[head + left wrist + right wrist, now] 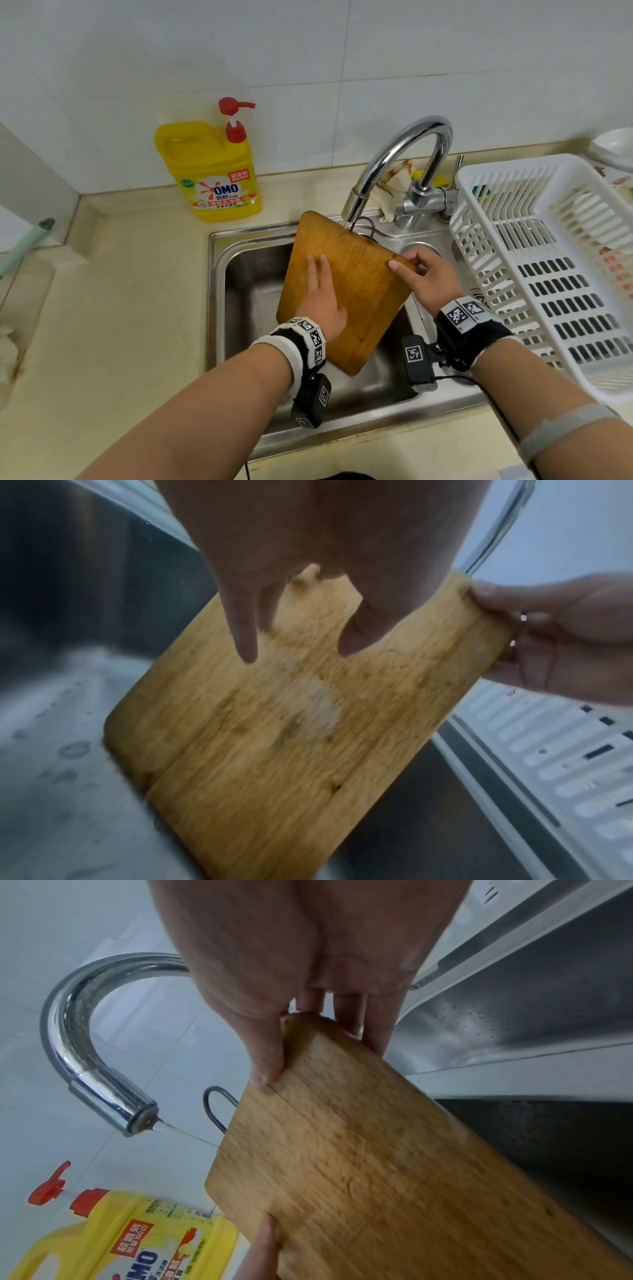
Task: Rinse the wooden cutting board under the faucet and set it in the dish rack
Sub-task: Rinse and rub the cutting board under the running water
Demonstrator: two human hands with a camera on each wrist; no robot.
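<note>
Holding the wooden cutting board (346, 291) tilted over the sink (239, 274) at centre frame, my right hand (428, 281) pinches its upper right corner, fingers behind hidden. My left hand (322, 298) lies flat on its face, fingers straight. The faucet (394, 171) runs a thin stream onto the top edge. My right arm cuts off the dish rack (548, 257) at lower right; a yellow soap bottle (212, 171) stands upper left.

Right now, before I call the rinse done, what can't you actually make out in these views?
- Underside of the cutting board: faces away in every view.
- Right hand fingers: behind the board's edge in the head view.
- Board surface under the left hand: covered; left wrist view is blurred.
- Dish rack near end: cut off by the head view's edge.
- Sink drain: not visible in any view.
</note>
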